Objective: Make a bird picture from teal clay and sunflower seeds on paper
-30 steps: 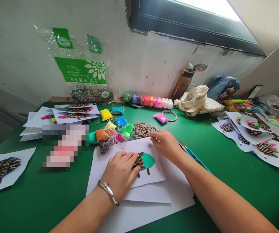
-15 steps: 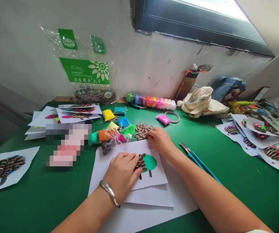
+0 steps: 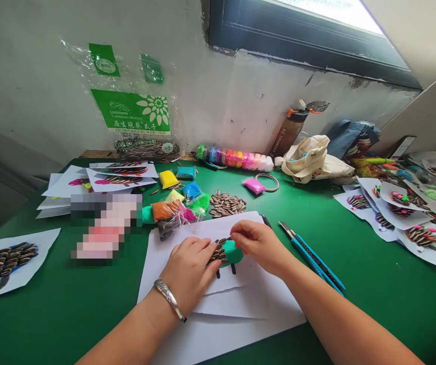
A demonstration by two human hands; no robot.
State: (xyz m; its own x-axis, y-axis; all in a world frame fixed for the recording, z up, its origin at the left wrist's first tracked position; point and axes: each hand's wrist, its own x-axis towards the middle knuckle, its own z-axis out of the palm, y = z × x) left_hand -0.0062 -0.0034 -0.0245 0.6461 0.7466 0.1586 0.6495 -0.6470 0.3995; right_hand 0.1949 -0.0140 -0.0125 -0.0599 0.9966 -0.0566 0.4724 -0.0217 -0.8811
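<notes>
A green clay shape (image 3: 233, 253) with two dark legs lies on a white paper sheet (image 3: 223, 285), its left part covered by overlapping sunflower seeds (image 3: 220, 249). Flat over the left side of that sheet rests my left hand (image 3: 192, 268), fingers stretched out and their tips at the seeds. My right hand (image 3: 258, 246) pinches a sunflower seed at the upper edge of the green clay; most of that seed is hidden by the fingertips. Just beyond the paper is a loose pile of sunflower seeds (image 3: 227, 204).
Bagged coloured clay, including an orange pack (image 3: 166, 210), lies behind the papers. A blue utility knife (image 3: 312, 256) is at the right. Finished seed pictures (image 3: 423, 237) lie on both sides. A seed bag (image 3: 137, 114), a bottle (image 3: 289, 129) and a cloth bag (image 3: 309, 159) stand along the wall.
My right hand has moved from the seed pile back toward me to the green clay, with a sunflower seed between its fingers. My left hand stays in place.
</notes>
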